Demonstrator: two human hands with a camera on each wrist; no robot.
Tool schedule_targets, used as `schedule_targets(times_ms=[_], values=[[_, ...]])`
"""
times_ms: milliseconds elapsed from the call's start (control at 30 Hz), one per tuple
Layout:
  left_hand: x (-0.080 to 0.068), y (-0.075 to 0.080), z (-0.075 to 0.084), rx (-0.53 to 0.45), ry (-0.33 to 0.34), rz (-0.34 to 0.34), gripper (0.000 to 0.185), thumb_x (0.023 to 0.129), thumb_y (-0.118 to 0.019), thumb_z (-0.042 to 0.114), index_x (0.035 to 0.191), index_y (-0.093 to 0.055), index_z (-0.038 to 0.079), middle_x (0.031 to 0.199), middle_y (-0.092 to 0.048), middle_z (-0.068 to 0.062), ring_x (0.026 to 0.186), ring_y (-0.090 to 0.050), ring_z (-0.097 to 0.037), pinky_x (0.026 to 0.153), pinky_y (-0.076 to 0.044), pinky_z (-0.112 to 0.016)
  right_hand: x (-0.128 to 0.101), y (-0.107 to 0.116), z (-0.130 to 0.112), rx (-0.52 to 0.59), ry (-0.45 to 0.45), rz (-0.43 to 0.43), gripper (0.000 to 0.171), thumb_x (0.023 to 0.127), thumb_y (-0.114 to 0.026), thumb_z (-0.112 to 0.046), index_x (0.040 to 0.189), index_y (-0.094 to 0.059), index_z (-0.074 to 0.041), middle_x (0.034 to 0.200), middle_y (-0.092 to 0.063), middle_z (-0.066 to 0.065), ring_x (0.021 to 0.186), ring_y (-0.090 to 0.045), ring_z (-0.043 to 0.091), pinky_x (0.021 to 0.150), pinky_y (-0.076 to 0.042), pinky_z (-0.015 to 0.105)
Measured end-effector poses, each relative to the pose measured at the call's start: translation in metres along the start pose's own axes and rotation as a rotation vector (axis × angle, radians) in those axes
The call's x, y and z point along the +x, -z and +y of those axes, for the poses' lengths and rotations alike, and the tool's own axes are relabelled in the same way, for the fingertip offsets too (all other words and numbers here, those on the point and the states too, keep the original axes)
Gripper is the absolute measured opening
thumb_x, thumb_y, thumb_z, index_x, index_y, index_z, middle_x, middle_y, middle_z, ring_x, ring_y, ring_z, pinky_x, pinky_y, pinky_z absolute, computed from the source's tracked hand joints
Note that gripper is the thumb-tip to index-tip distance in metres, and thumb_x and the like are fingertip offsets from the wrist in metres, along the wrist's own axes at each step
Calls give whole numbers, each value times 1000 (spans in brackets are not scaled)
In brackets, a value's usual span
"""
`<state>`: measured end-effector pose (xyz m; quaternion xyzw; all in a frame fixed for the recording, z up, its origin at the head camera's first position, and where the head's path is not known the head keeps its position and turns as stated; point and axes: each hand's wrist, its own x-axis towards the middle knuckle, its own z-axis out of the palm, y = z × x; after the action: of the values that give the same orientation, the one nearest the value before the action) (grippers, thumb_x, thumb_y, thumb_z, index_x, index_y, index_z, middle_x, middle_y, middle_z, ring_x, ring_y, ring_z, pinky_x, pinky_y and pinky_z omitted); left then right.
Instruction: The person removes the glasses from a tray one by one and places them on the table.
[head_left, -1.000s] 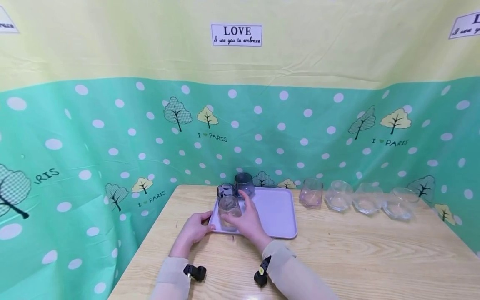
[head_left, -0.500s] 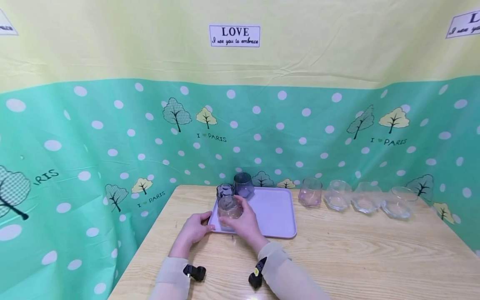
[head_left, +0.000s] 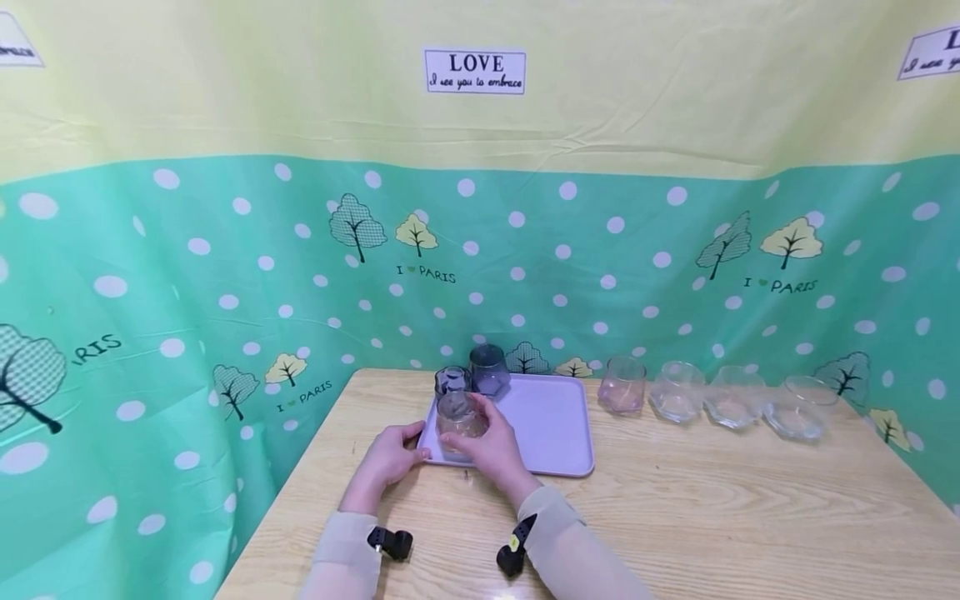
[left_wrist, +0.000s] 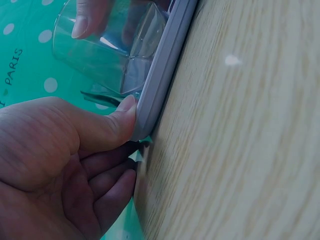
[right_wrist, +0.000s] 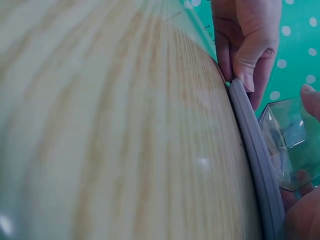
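Observation:
A lilac tray [head_left: 547, 425] lies on the wooden table [head_left: 675, 508]. My right hand [head_left: 491, 446] grips a clear faceted glass [head_left: 457, 421] standing at the tray's near left corner; the same clear glass [left_wrist: 105, 47] shows in the left wrist view and as a clear glass [right_wrist: 290, 150] in the right wrist view. My left hand [head_left: 390, 457] holds the tray's left edge [left_wrist: 160, 75], thumb pressed on the rim. Two dark tinted glasses [head_left: 489, 369] stand behind on the tray's far left.
A pink glass [head_left: 621, 385] and three clear glasses [head_left: 735, 398] stand in a row on the table right of the tray, along the dotted green backdrop [head_left: 225, 275]. The table's left edge runs close to my left hand.
My right hand's fingers have drawn closer round the clear glass, the raised finger now down on it. The left hand has stayed on the tray's edge.

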<state>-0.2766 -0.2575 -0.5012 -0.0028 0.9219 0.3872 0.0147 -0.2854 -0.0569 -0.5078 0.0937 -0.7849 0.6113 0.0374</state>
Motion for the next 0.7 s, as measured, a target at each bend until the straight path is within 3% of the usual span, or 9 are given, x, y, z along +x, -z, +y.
schedule_targets(times_ms=[233,700], values=[[0,1,0,4,-9,1,55,91,-72,13,142,-54,4,145,-52,-18,138,-41,-40,114,-32,-55,2,1,6,28,-23,-14,83,74,-87,-43,146,-47,-34,144,-52,-2,135,-45,21,115,-35,43],[1,-1,-1,0,12,8,55,90,-73,13,142,-55,5,145,-52,-17,139,-40,-39,114,-31,-55,2,0,7,5,-35,-17,82,74,-87,-45,145,-47,-36,143,-52,-5,135,-45,20,115,-35,42]])
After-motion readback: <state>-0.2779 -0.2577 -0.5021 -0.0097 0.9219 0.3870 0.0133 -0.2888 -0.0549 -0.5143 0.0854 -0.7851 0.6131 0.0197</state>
